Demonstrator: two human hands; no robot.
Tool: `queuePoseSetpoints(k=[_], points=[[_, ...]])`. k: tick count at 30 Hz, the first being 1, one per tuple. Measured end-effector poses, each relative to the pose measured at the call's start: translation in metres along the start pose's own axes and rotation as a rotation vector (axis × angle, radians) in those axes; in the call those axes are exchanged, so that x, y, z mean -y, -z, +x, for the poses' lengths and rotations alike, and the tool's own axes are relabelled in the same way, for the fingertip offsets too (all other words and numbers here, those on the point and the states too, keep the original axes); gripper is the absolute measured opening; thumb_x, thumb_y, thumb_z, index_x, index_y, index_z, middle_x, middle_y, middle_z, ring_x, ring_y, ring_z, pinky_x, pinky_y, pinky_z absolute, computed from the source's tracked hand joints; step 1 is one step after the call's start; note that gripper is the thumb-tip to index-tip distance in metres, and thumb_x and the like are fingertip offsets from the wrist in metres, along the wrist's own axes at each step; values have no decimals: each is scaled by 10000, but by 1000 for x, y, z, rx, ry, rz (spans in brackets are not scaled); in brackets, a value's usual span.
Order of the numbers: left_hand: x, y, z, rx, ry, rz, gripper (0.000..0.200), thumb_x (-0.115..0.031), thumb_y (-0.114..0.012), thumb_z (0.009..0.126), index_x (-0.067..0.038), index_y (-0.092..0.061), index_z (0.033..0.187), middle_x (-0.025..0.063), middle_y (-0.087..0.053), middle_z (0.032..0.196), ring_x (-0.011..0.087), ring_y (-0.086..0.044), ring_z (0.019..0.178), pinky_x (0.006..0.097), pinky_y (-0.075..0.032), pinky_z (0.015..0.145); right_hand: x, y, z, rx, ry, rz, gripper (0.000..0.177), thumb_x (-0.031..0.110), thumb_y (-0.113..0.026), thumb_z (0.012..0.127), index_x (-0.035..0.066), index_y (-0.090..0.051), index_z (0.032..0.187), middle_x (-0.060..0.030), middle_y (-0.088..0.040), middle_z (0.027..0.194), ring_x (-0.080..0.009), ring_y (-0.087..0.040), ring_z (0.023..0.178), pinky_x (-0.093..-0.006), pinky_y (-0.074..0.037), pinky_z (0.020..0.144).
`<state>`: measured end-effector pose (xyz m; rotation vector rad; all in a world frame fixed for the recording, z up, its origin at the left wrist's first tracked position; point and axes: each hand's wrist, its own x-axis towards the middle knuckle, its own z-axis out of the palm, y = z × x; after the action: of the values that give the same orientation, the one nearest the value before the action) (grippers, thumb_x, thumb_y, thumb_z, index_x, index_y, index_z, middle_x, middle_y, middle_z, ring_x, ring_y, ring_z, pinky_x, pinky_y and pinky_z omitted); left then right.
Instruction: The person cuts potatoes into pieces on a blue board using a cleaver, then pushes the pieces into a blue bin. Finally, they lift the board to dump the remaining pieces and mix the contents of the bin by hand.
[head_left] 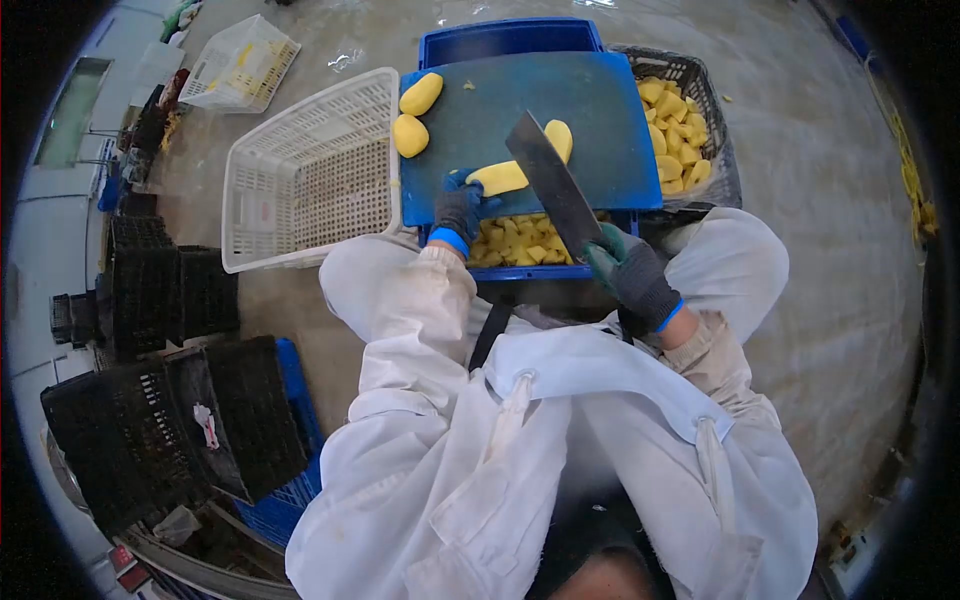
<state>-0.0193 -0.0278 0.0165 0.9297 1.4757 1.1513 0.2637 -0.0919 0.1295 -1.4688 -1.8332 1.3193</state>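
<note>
A blue cutting board lies across a blue crate. My left hand, in a dark glove with blue fingers, grips the near end of a long peeled potato on the board. My right hand, gloved in grey and green, is closed around the handle of a cleaver. Its wide blade slants up and left over the board, between the held potato and another yellow potato piece. Two whole peeled potatoes, an upper one and a lower one, rest at the board's left edge.
Cut potato chunks fill the crate below the board's near edge. A dark basket of potato chunks stands at right, a white plastic basket at left. Black crates are stacked farther left. The floor looks wet.
</note>
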Motion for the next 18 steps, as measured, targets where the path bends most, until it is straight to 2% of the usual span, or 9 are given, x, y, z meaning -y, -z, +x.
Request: queuePoseSetpoints(k=[1, 3, 5, 8, 14, 18], points=[[3, 0, -5, 24, -138, 401, 219, -185, -583, 866, 2, -625, 972, 185, -609, 1039, 327, -609, 895, 396, -502, 779, 3, -1, 2, -4, 19, -88, 333, 255, -576, 850, 48, -592, 1111, -225, -639, 887, -361, -634, 822, -423, -496, 702], [11, 0, -7, 33, -211, 645, 234, -206, -587, 869, -8, -620, 989, 178, -610, 1050, 320, -604, 917, 395, -489, 813, 6, -6, 7, -22, 58, -201, 336, 269, -566, 851, 62, -592, 1114, -226, -639, 883, -373, -630, 817, -443, -495, 703], [17, -7, -12, 1, -75, 326, 286, -253, -612, 857, -15, -613, 1015, 172, -611, 1055, 308, -598, 946, 398, -474, 846, 2, -15, 10, -41, 95, -254, 329, 279, -550, 854, 76, -593, 1109, -223, -641, 870, -380, -628, 804, -460, -494, 701], [-2, -16, -23, -64, 120, 130, 364, -313, -646, 829, -26, -601, 1048, 175, -606, 1067, 317, -579, 990, 408, -457, 874, 3, -20, 14, 12, 62, -441, 304, 278, -529, 859, 80, -594, 1080, -213, -644, 829, -373, -633, 768, -467, -495, 679], [34, -10, -11, -3, 28, 92, 421, -377, -647, 805, -51, -588, 1063, 188, -581, 1124, 372, -541, 1045, 433, -448, 882, 6, -24, 16, 39, 53, -580, 249, 272, -520, 858, 54, -568, 968, -205, -638, 753, -361, -639, 711, -465, -493, 641], [34, -10, -11, 9, 13, 104, 422, -408, -635, 801, -53, -601, 1029, 192, -583, 1124, 382, -535, 1053, 446, -439, 890, 11, -37, 28, 124, -8, -740, 244, 274, -513, 861, 51, -556, 951, -192, -646, 781, -358, -642, 721, -461, -497, 654]])
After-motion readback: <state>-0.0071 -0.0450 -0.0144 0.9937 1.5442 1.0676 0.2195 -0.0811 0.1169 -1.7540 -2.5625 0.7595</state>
